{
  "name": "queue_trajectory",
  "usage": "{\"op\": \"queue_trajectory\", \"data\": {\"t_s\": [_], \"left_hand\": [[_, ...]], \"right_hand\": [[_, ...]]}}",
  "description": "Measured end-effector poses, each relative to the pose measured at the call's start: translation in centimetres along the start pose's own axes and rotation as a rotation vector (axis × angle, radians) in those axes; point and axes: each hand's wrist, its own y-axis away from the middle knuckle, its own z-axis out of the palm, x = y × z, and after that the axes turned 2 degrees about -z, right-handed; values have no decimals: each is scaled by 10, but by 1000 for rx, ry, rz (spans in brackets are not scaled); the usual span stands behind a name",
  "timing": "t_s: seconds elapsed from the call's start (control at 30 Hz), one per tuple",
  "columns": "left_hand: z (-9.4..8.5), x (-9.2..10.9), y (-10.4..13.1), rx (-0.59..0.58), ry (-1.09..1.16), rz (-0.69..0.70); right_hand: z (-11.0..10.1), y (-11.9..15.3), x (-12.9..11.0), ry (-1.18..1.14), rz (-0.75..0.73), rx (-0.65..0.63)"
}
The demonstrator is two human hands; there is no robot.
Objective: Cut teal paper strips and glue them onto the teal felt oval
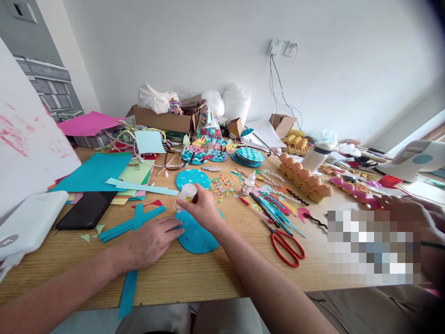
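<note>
"What is closest to us?"

"A long blue strip (128, 292). It pokes out from under the left hand (151, 243) and goes past the edge of the desk (181, 290)."

"What is that hand doing?"

"It lies flat. Its fingers are side by side, and I can't see them pinching anything. Their tips are on the left edge of a blue circle (200, 236). I think they are there so it won't slide."

"And the right hand (206, 211)?"

"Its fingers are wrapped around a white bottle (188, 191), tipped over the far part of that same circle. It looks like glue, so I guess this is the sticky step. I can't tell if the bottle's tip touches the circle, or if anything comes out."

"What does the next move need?"

"A soft squeeze, I'd say, and a still circle. Too hard could make a puddle."

"What is past the fingers?"

"Just past the right ones is a speckled circle (193, 176), blue with pale bits. To their right is a patch of confetti (222, 186), then a little bottle (247, 185) standing up. Farther off, there's a pile of blue rounds (248, 158)."
</note>
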Motion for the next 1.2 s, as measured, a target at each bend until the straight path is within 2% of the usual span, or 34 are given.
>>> {"op": "queue_trajectory", "data": {"t_s": [0.3,0.83,1.2], "left_hand": [[7,0,6,26,-65,-40],[10,5,1,127,-149,-10],[13,4,1,147,-197,-6]], "right_hand": [[0,-1,-1,31,-13,-1],[3,-7,-3,83,-28,-44],[3,-7,-1,49,-53,-34]]}}
